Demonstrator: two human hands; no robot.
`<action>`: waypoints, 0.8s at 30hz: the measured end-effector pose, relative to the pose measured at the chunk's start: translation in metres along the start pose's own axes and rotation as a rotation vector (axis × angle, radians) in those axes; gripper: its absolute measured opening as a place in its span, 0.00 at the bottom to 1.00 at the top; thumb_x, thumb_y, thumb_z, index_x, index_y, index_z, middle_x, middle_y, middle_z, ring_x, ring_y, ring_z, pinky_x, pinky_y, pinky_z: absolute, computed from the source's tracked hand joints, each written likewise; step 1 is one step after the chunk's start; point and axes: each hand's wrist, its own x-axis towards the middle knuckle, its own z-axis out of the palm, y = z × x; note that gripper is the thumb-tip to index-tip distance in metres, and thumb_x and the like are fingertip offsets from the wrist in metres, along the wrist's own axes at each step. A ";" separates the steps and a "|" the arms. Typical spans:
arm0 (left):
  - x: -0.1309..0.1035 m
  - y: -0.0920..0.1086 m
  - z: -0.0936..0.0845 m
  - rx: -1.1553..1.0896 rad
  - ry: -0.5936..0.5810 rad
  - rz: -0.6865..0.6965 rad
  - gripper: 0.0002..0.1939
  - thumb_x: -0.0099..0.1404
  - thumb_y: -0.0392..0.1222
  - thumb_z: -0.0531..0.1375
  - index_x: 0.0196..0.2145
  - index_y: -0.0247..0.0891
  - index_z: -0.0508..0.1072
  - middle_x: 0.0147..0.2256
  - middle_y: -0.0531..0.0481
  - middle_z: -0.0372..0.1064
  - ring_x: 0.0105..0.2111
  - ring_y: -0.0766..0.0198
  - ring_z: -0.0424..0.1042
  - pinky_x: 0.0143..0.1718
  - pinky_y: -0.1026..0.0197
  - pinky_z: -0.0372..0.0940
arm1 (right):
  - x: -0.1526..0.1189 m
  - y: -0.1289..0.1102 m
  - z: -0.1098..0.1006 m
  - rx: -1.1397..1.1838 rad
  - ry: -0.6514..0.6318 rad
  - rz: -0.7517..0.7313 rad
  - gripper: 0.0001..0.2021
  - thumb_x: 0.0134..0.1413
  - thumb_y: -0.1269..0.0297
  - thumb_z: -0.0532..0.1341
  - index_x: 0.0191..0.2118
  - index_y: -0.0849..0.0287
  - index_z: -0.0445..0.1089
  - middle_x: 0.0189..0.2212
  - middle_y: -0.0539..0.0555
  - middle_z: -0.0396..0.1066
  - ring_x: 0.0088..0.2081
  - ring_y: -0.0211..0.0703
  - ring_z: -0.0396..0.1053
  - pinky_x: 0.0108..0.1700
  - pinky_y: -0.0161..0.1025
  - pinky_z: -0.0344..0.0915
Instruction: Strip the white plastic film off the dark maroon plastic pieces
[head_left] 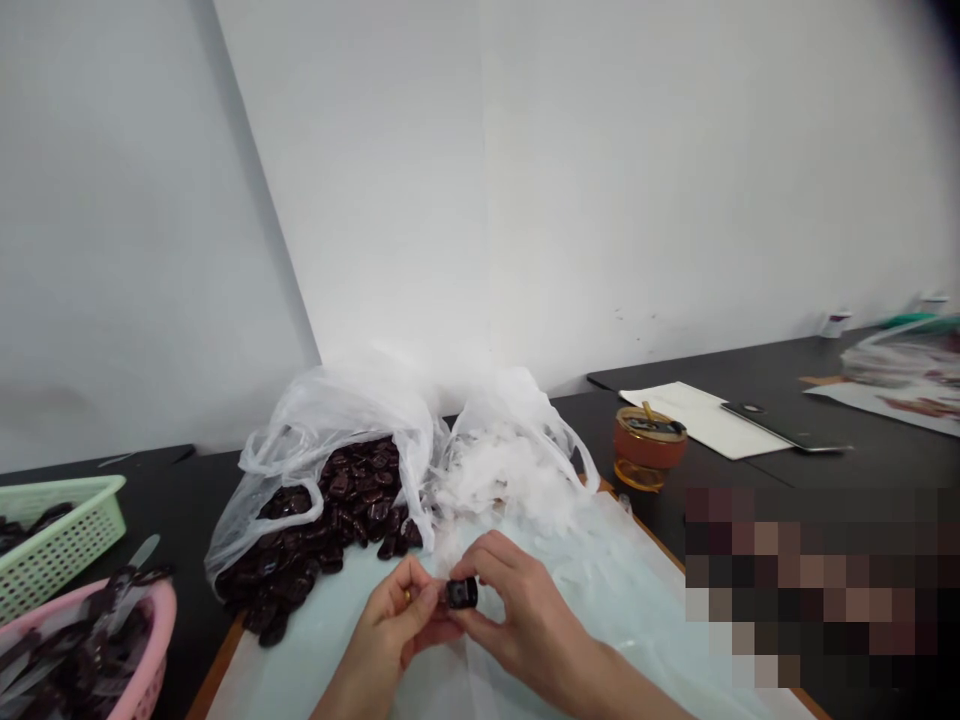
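left hand (401,615) + right hand (521,600): both got fingers pinching one shiny dark piece (463,593) | dark pile (300,550) kinda spilling outta a plastic bag (352,395) nearby

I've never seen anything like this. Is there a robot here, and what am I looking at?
No machine shows: these are a person's bare left hand and right hand, seen by one camera worn on that person's head. Their fingertips hold a small dark piece above a pale sheet. Beyond, dark pieces spill from a plastic bag; beside it, white material lies at a second bag. A green basket and pink basket stand left, an amber cup right. The blocky patch can't be read.
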 end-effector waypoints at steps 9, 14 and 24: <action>-0.005 0.049 -0.032 -0.139 0.392 0.236 0.03 0.62 0.36 0.62 0.29 0.37 0.73 0.27 0.52 0.79 0.29 0.64 0.78 0.33 0.64 0.74 | 0.005 0.029 -0.020 -0.074 -0.078 0.233 0.13 0.53 0.61 0.64 0.45 0.54 0.69 0.39 0.55 0.72 0.39 0.47 0.70 0.38 0.40 0.66; -0.054 0.109 -0.099 -0.424 0.806 0.705 0.18 0.71 0.31 0.48 0.30 0.37 0.75 0.29 0.57 0.81 0.34 0.74 0.77 0.38 0.76 0.72 | 0.006 0.043 -0.027 -0.313 -0.174 0.357 0.09 0.50 0.66 0.64 0.40 0.55 0.72 0.40 0.56 0.73 0.38 0.50 0.71 0.37 0.41 0.63; 0.016 0.086 -0.054 0.652 0.430 0.546 0.13 0.64 0.45 0.58 0.43 0.40 0.76 0.46 0.45 0.78 0.49 0.54 0.74 0.52 0.54 0.68 | 0.003 0.040 -0.015 -0.269 -0.152 0.315 0.09 0.52 0.67 0.62 0.40 0.54 0.71 0.39 0.56 0.73 0.40 0.52 0.72 0.38 0.43 0.64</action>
